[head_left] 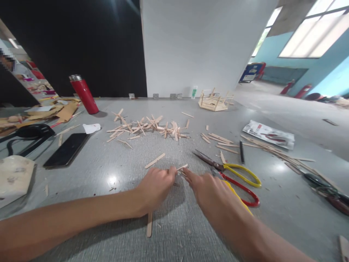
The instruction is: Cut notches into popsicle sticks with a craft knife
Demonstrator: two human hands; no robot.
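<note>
Short wooden stick (pixel 182 167) at lower centre, pinched at either end by left hand (pixel 156 187) and right hand (pixel 208 191), just above grey tabletop (pixel 109 203). Yellow-handled scissors (pixel 231 170) just to the right; stick heap (pixel 147 127) beyond. Red flask (pixel 84 94) upper left. White pillar (pixel 201 47) top centre, windows (pixel 313 32) upper right.

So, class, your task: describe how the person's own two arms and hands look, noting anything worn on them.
Both arms are bare along all that shows, with no sleeves in view. The left hand and right hand wear no gloves, and no watch, ring, band or marking shows on either wrist or the fingers.
</note>
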